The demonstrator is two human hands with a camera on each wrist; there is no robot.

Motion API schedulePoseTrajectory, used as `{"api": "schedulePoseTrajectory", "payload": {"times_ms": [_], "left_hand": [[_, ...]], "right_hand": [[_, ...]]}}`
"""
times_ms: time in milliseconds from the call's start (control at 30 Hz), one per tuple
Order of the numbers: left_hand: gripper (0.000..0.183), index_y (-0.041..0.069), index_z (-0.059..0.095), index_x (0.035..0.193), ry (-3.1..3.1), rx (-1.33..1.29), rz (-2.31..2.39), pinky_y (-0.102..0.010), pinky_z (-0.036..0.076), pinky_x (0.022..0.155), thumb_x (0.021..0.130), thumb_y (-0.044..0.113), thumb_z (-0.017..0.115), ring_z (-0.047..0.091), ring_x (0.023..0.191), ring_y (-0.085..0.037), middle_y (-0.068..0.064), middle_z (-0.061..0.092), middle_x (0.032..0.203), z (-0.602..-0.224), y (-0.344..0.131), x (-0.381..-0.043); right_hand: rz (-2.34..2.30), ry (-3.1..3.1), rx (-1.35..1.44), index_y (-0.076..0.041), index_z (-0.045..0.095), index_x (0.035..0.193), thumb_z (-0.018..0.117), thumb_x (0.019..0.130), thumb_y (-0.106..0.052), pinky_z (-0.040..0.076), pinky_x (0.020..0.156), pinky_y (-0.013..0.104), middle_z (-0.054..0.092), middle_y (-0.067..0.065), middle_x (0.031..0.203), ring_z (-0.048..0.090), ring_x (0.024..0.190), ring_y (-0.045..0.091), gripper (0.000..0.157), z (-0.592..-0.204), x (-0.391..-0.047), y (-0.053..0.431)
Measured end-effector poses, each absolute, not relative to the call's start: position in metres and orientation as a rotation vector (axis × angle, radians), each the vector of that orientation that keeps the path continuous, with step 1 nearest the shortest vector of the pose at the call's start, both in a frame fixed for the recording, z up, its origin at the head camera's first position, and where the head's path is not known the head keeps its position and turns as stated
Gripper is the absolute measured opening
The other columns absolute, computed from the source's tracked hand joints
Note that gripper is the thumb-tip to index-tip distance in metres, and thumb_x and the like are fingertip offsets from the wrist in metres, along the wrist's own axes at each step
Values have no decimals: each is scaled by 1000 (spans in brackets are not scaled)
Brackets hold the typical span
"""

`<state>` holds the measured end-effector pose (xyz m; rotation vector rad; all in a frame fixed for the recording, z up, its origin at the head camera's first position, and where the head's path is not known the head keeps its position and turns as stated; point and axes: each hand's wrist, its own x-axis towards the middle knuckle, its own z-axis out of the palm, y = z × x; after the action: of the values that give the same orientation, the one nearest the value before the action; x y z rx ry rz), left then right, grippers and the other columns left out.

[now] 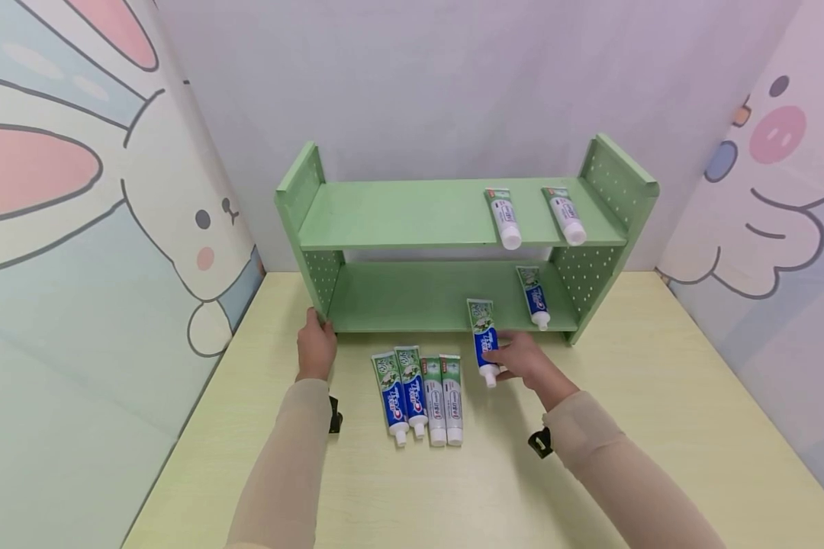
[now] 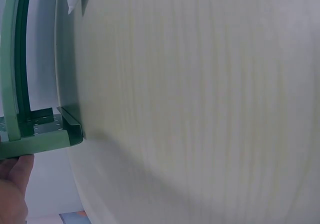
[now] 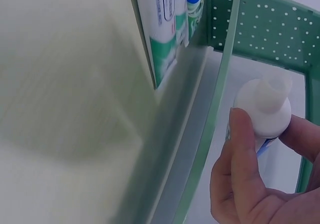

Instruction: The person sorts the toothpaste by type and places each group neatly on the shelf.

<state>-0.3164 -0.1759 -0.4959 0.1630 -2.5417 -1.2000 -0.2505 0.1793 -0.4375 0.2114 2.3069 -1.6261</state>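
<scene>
My right hand [image 1: 527, 361] pinches a blue-and-green toothpaste tube [image 1: 482, 324] near its white cap, in front of the lower shelf. Its crimped end points toward the rack. Seen from the right wrist, thumb and fingers hold the tube [image 3: 262, 109] just below the cap. My left hand [image 1: 315, 352] grips the lower front edge of the green rack's left side panel [image 2: 40, 143]. On the table, two blue-and-green tubes [image 1: 401, 393] lie beside two white-and-green tubes [image 1: 443, 400], caps toward me.
The two-tier green rack [image 1: 384, 213] stands against the wall. Two white-and-green tubes [image 1: 504, 219] lie at the right of its upper shelf. One blue-and-green tube [image 1: 534, 297] lies at the right of the lower shelf. Cartoon-patterned walls flank the pale wooden table [image 1: 659, 427].
</scene>
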Motion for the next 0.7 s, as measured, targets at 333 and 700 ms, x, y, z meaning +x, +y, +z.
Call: {"api": "schedulePoseTrajectory", "payload": {"times_ms": [333,700], "left_hand": [[23,-3,43,123,-2539,172,-1211,-51,49,79,102,7,48,61,103,-43,-31,59,113,-495,-176,-316],[24,-3,42,124,-2545,164,-1209,-51,49,81,102,7,48,60,106,-43,-32,58,115,-497,-176,-317]], "right_hand": [[-1619,2325,242,15,24,145,57,97,-1,56,72,40,49,36,127,62,101,41,61,-435,-269,182],[-1619,2380,289,12,23,147,57,98,-4,55,75,39,48,35,130,59,107,43,62,-433,-289,186]]}}
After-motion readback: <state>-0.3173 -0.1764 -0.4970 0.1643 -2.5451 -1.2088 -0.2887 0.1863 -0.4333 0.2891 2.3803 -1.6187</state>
